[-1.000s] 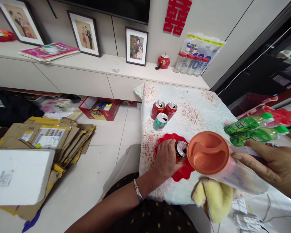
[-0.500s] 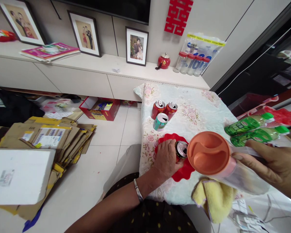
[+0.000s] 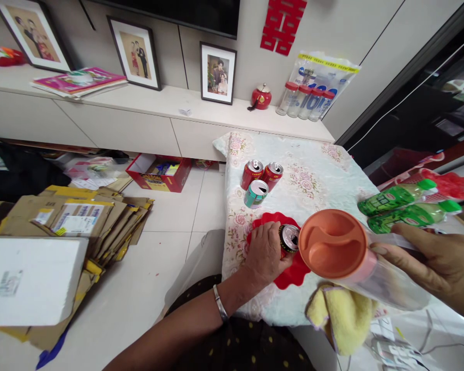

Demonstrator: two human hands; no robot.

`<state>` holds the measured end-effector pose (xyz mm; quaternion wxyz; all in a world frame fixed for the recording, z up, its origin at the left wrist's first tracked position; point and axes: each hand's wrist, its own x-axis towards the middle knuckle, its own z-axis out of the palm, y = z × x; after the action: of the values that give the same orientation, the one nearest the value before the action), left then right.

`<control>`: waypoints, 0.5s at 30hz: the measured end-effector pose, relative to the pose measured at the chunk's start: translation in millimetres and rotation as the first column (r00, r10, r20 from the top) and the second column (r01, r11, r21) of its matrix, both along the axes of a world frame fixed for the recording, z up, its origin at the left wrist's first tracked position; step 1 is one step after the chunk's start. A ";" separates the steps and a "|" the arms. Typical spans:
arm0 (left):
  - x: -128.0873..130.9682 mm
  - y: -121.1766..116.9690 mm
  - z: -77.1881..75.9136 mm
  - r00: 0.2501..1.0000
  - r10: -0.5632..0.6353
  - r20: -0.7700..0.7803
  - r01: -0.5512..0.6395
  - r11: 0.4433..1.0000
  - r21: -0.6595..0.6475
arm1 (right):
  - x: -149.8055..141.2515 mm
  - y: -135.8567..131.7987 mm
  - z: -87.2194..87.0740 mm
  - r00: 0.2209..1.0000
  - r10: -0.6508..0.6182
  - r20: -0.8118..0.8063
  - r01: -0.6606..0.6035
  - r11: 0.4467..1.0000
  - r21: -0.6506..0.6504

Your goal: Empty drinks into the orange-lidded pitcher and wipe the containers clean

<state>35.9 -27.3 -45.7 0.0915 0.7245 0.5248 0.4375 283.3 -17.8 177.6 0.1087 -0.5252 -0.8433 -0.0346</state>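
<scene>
My left hand (image 3: 263, 254) is wrapped round a dark drink can (image 3: 290, 237) that stands on a red scalloped plate (image 3: 290, 270) near the table's front left corner. My right hand (image 3: 436, 265) grips a clear plastic jar with an orange lid (image 3: 333, 243), held on its side above the table with the lid facing me. A yellow cloth (image 3: 342, 314) lies under the jar at the table's front edge.
Two red cans (image 3: 261, 173) and a teal can (image 3: 255, 192) stand further back on the floral tablecloth (image 3: 313, 175). Two green bottles (image 3: 402, 206) lie at the right. Flattened cardboard (image 3: 81, 219) and a white box (image 3: 31, 281) cover the floor at left.
</scene>
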 end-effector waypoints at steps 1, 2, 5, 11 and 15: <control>0.1 0.0 -0.3 1.000 -0.001 -0.001 0.001 1.000 0.002 | -0.1 0.2 0.0 1.000 0.016 0.006 -0.016 1.000 0.003; 0.2 0.0 -0.5 1.000 -0.002 -0.001 0.002 1.000 0.003 | -0.2 0.6 0.1 0.999 0.041 0.013 -0.041 0.999 0.013; 0.5 0.3 -0.6 1.000 -0.005 -0.001 0.005 1.000 0.005 | -0.4 2.3 0.0 0.995 0.099 0.031 -0.100 0.994 0.047; 0.2 0.5 0.4 1.000 -0.012 0.002 0.012 1.000 -0.002 | 1.2 1.6 -0.6 0.997 0.070 0.041 -0.071 0.997 0.017; 0.0 0.2 0.3 1.000 -0.016 0.005 0.016 1.000 -0.013 | 3.3 0.4 -0.9 0.997 0.071 0.024 -0.071 0.997 0.017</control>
<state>36.0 -27.1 -45.3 0.1009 0.7269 0.5216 0.4351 286.7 -17.4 176.8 0.1047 -0.4936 -0.8622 -0.0443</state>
